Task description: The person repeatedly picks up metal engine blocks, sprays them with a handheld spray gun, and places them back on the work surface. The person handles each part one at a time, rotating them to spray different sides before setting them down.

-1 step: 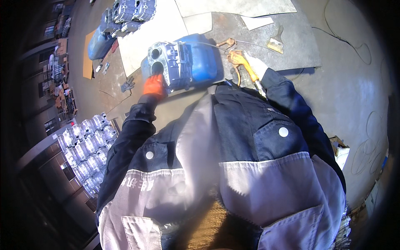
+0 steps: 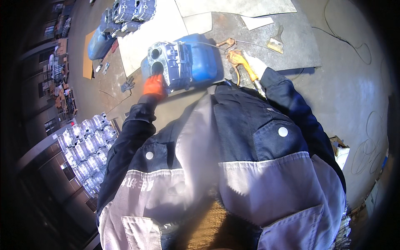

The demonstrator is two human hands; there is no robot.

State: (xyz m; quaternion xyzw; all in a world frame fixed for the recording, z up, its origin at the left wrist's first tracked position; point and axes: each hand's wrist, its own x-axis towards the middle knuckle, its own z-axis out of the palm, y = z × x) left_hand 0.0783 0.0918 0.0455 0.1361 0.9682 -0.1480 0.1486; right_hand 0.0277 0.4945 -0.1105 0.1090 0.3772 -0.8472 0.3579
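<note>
A grey metal casting (image 2: 178,66) with two round bores in its end face sits on a blue plastic container (image 2: 204,62). My left hand (image 2: 154,86), in an orange-red glove, grips the casting's near left edge by the lower bore; some fingertips are hidden. In a white glove, my right hand (image 2: 256,66) is closed around a yellow air blow gun (image 2: 241,60). The gun's thin nozzle tube reaches left over the container to the casting's far side. Just beyond the gun lies a brown-orange blow gun (image 2: 227,42) with a thin rod pointing right.
A flat brush (image 2: 276,43) lies on the grey sheet (image 2: 302,48) at the right. More castings (image 2: 133,11) stand at the far left, near another blue container (image 2: 99,43). A dark glove (image 2: 128,84) is on the floor. Stacked shiny castings (image 2: 89,146) stand left; a hose (image 2: 354,46) trails right.
</note>
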